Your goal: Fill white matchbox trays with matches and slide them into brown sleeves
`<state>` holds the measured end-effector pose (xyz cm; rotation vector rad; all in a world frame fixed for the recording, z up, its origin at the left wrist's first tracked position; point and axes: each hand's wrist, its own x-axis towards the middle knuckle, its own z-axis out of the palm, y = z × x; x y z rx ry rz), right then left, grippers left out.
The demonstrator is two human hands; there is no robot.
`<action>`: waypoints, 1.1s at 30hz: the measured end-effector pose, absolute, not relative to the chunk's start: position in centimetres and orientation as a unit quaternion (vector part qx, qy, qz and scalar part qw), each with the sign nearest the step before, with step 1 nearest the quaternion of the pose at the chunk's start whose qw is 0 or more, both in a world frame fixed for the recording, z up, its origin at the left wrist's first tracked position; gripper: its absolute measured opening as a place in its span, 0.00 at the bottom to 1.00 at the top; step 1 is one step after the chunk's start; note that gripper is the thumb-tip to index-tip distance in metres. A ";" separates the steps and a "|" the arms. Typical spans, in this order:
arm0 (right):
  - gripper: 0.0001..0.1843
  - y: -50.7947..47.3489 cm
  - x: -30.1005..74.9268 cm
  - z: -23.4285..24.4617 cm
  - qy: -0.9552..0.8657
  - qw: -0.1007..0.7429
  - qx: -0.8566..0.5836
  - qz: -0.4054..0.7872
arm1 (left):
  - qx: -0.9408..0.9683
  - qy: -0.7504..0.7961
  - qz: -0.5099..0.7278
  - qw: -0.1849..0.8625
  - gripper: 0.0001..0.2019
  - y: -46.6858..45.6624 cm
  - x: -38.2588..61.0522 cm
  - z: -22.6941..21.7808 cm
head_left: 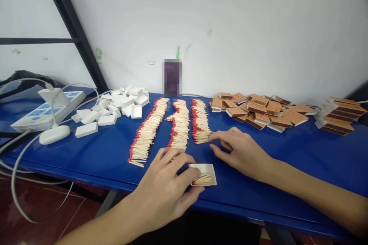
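At the table's front edge, my left hand (172,183) grips a small white matchbox tray (211,168) between thumb and fingers. Some matches (203,179) lie in the tray, their red heads toward the left. My right hand (237,149) hovers over the table just beyond, thumb and index finger apart. Its index fingertip is at the pale ends of the right-hand row of matches (200,120); whether it touches them I cannot tell. To the left run a middle row of matches (179,126), partly behind my left hand, and a longer left row (149,132).
White empty trays (120,103) are heaped at the back left. Orange-brown matchbox sleeves (261,111) lie in a loose pile at the right, with a stack of finished-looking boxes (336,116) beyond. A power strip (48,111) with cables occupies the far left. A wall (230,26) stands behind.
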<state>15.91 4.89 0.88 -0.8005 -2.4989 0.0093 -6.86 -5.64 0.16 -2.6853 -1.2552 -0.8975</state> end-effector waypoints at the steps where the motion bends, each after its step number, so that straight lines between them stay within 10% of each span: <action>1: 0.06 5.3 16.0 0.6 -0.922 0.250 -0.294 0.004 | -0.869 -0.404 -0.286 0.021 0.05 -5.6 -6.9 0.2; 33: 0.07 6.4 15.8 0.1 -0.923 0.231 -0.301 0.067 | -0.873 -0.409 -0.264 -0.016 0.11 -5.7 -7.0 0.3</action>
